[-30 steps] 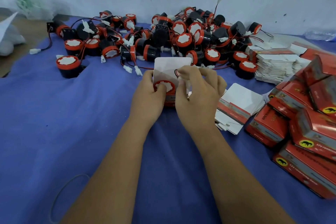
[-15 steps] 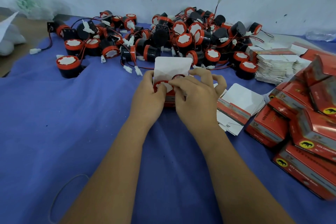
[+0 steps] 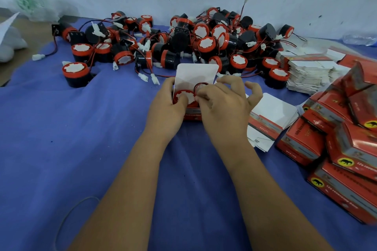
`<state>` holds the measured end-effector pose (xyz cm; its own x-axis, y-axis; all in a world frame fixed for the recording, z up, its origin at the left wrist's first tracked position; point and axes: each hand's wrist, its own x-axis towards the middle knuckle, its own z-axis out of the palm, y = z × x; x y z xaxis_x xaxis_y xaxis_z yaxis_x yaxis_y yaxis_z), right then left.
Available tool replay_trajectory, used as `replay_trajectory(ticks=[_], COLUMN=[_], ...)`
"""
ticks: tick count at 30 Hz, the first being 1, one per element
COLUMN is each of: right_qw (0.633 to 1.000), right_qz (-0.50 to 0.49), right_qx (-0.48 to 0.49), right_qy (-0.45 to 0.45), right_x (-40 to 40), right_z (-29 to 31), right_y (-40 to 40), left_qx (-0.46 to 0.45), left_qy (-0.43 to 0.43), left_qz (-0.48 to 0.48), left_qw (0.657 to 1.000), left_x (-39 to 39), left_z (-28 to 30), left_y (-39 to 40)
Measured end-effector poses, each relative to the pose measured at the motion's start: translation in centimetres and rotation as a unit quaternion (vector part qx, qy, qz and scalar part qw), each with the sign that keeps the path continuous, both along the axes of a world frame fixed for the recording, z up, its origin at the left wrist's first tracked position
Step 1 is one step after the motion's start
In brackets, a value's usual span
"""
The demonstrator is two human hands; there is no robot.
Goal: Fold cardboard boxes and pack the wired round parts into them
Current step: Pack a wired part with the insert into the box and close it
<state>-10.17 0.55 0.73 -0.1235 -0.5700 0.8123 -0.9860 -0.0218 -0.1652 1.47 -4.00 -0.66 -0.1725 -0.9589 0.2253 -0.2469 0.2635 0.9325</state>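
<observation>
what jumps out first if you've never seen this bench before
Dead centre, the left hand grips an open red box holding a round part, while the right hand pinches its wire over the opening. Behind them a big heap of red and black wired parts sprawls along the wall, and packed red boxes pile up at the right edge of the blue cloth.

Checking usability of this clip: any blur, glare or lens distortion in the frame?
Head view: wide-angle bending at the edges; the red packed boxes on the right are smeared; the hands and open box at centre are fairly sharp; soft even light, no glare.
</observation>
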Motion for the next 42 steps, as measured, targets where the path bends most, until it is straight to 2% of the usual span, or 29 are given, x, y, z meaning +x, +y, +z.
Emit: replay_trajectory(ticks=[9, 11, 14, 16, 18, 21, 24, 27, 29, 31, 34, 38, 42], right_qw=[0.997, 0.995, 0.961, 0.945, 0.952, 0.973, 0.988, 0.995, 0.993, 0.982, 0.954, 0.907, 0.917], right_qz=[0.004, 0.046, 0.105, 0.117, 0.117, 0.1, 0.067, 0.014, 0.007, 0.058, 0.16, 0.174, 0.182], right_qx=[0.079, 0.072, 0.045, 0.026, 0.024, 0.04, 0.061, 0.045, 0.055, 0.071, 0.055, -0.005, -0.012], right_qy=[0.015, -0.06, -0.25, -0.303, -0.283, -0.203, -0.126, -0.088, -0.107, -0.164, -0.25, -0.384, -0.354], right_x=[0.1, 0.1, 0.4, 0.7, 0.8, 0.6, 0.5, 0.0, -0.3, -0.6, -0.5, -0.3, -0.5], right_z=[0.0, 0.1, 0.3, 0.1, 0.0, -0.1, -0.3, -0.4, -0.4, -0.6, -0.7, -0.2, -0.1], right_y=[0.4, 0.2, 0.0, -0.1, -0.1, -0.1, 0.0, 0.1, 0.2, 0.1, 0.1, 0.5, 0.4], left_qx=[0.02, 0.019, 0.019, 0.019, 0.019, 0.026, 0.035, 0.042, 0.046, 0.056, 0.052, 0.029, 0.023], left_qy=[0.016, 0.016, 0.013, 0.009, 0.006, 0.009, 0.016, 0.014, 0.014, 0.033, 0.031, -0.008, -0.019], left_qz=[-0.014, -0.016, -0.021, -0.022, -0.022, -0.026, -0.022, -0.007, -0.001, 0.006, 0.021, 0.036, 0.033], left_qw=[1.0, 1.0, 1.0, 1.0, 1.0, 0.999, 0.999, 0.999, 0.999, 0.998, 0.998, 0.999, 0.999], left_x=[-0.1, -0.1, 0.0, 0.0, 0.1, 0.1, 0.1, 0.0, -0.1, -0.2, -0.4, -0.5, -0.5], left_z=[0.0, 0.1, 0.1, 0.2, 0.2, 0.2, 0.2, 0.1, 0.0, 0.0, -0.1, -0.2, -0.2], left_y=[0.1, 0.1, 0.2, 0.2, 0.2, 0.2, 0.2, 0.0, -0.1, -0.1, 0.0, -0.1, -0.2])
